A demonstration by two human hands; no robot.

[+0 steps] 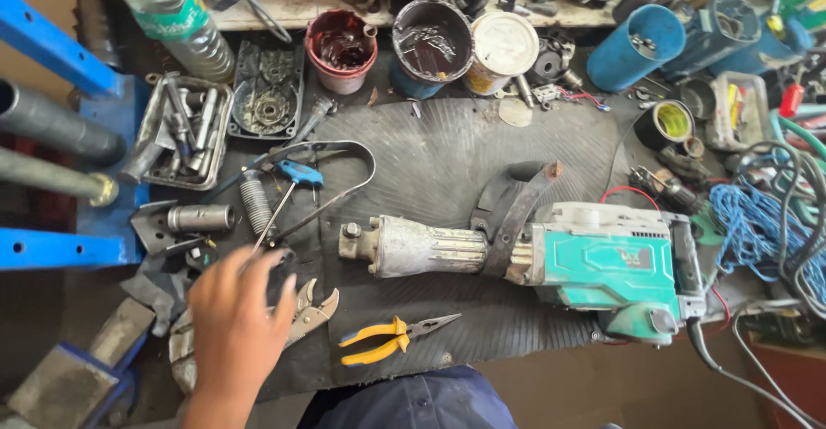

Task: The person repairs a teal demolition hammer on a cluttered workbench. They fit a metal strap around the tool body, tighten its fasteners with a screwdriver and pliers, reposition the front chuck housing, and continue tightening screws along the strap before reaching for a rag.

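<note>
Head view: metal tray (pixel 182 132) at left holds sockets and steel bits; red tub (pixel 342 49) has dark red residue, dark tub (pixel 432 42) next to it holds black glossy grease, white-lidded can (pixel 503 49) beside those, blue cup (pixel 635 46) lying tipped at the back. Left hand (pixel 234 321) reaches in from bottom left, fingers (pixel 267 265) loosely spread, gripping nothing, hovering over locking pliers (pixel 311 307) on the mat; cannot tell if touching. Right hand not visible. Yellow-handled needle-nose pliers (pixel 391 339) lie just right of them. Teal demolition hammer (pixel 551 257) lies sideways mid-mat, grimy grey nose pointing left. Black ribbed rubber mat (pixel 447 158) covers a cluttered table (pixel 551 390); blue cord (pixel 757 222) heaped at right.
</note>
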